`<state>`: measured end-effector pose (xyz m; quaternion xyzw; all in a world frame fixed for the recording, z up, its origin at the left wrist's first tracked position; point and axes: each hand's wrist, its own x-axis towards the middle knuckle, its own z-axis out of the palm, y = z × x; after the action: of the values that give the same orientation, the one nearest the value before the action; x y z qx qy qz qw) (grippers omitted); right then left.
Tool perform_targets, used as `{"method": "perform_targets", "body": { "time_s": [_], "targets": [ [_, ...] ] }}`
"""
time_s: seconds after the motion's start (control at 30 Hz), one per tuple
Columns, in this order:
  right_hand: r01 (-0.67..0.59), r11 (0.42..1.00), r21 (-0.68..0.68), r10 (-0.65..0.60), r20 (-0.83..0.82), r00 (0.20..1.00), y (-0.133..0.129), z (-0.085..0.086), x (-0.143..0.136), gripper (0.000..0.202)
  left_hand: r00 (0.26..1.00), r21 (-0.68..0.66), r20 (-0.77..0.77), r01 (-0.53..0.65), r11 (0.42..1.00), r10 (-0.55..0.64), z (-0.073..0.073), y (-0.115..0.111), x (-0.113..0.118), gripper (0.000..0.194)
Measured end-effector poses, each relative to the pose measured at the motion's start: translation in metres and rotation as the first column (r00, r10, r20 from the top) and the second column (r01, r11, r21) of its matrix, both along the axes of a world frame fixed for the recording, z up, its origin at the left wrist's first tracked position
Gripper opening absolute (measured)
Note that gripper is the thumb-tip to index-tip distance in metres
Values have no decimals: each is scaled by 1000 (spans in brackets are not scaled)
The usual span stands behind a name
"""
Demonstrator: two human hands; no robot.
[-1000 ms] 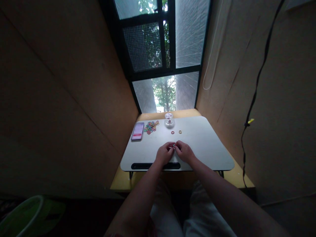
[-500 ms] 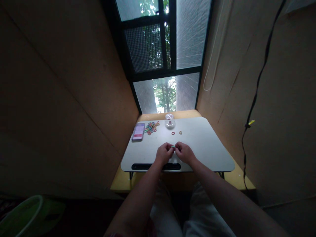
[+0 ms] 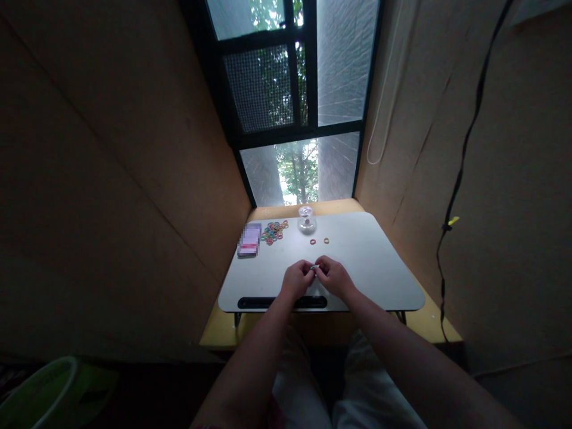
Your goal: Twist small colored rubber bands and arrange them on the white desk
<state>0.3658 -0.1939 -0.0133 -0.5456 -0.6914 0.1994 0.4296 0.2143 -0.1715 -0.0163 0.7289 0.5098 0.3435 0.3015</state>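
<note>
A pale band [image 3: 314, 267] is pinched by the left hand [image 3: 297, 279] and right hand [image 3: 333, 276], fingers close together, over the table [image 3: 375, 268], likely so it is kept steady. The red ring [image 3: 313, 242] and yellow ring [image 3: 326, 242] are set apart from the pile [image 3: 273, 233], perhaps to be seen easily.

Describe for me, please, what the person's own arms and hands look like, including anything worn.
The left hand and right hand are ungloved; the left forearm and right forearm are bare, no watch or bracelet visible. Dim reddish cloth shows beside the left forearm; whether it is a sleeve is unclear.
</note>
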Motion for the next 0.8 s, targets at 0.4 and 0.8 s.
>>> {"method": "perform_targets", "body": {
  "time_s": [0.4, 0.8],
  "targets": [
    [61, 998, 8, -61, 45, 997, 5, -5, 1, 10, 999, 12, 10, 43, 999, -43, 2, -3, -1, 21],
    [83, 997, -2, -82, 82, 993, 6, -6, 1, 4, 999, 18, -28, 23, 1000, -22, 5, -7, 0, 14]
  ]
}}
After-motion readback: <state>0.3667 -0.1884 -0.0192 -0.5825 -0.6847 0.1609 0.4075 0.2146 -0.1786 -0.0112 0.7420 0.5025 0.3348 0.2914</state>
